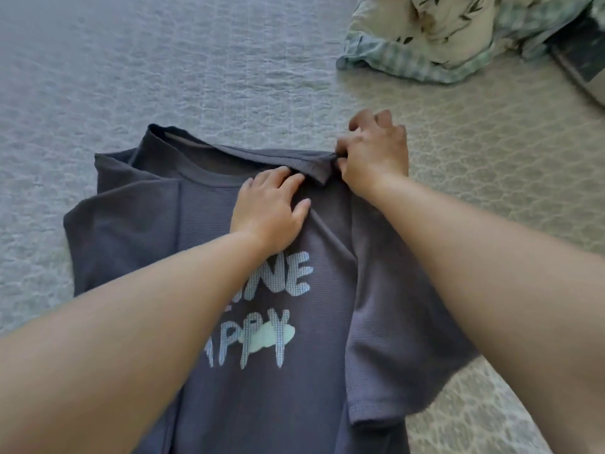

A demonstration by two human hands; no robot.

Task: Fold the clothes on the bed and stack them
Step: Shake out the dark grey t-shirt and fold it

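Observation:
A dark grey T-shirt (157, 224) with pale printed letters lies face up on the bed, its collar pointing away from me. Its left sleeve is folded in over the body. My left hand (268, 211) lies flat, palm down, on the chest just below the collar. My right hand (373, 155) pinches the shirt's right shoulder seam beside the collar, thumb and fingers closed on the fabric. The right sleeve spreads out under my right forearm.
The bed is covered by a pale quilted spread (163, 67). A crumpled pile of green checked and leaf-printed fabric (442, 34) sits at the far right. A dark object (582, 57) lies at the right edge beyond it.

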